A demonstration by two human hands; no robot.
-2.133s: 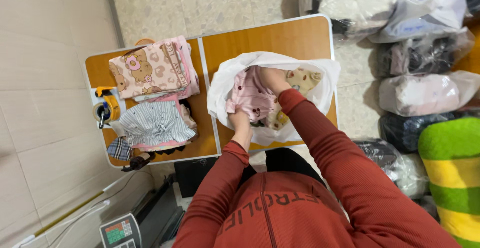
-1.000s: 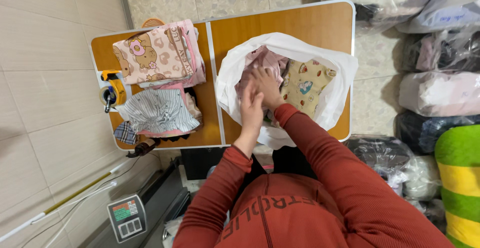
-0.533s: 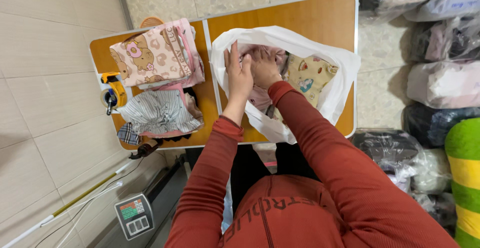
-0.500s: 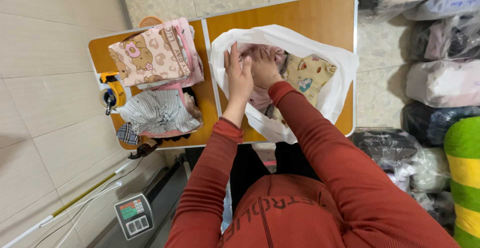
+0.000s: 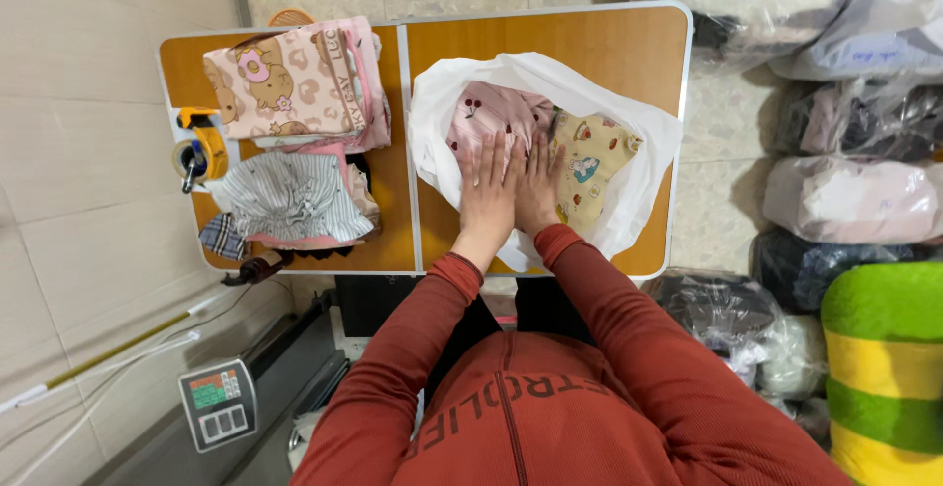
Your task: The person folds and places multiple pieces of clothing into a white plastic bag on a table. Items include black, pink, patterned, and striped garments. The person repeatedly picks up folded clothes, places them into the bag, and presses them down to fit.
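Observation:
An open white plastic bag (image 5: 447,103) lies on the right half of an orange table (image 5: 550,39). Inside it are a folded pink garment with a cherry print (image 5: 496,113) and a pale yellow printed garment (image 5: 594,157). My left hand (image 5: 488,196) lies flat, fingers spread, on the pink garment. Beside it, touching it, my right hand (image 5: 535,187) presses flat where the pink and yellow garments meet. Neither hand grips anything. Both arms wear red sleeves.
On the table's left half are a folded pink bear-print cloth (image 5: 285,79), a striped garment (image 5: 290,196) and a yellow tape dispenser (image 5: 201,147). A small scale (image 5: 218,405) sits on the floor at lower left. Filled plastic bags (image 5: 850,196) are piled at the right.
The view has shifted slightly. My two hands went from gathered over the pink garment to lying flat side by side on the clothes in the bag, a little nearer the table's front edge.

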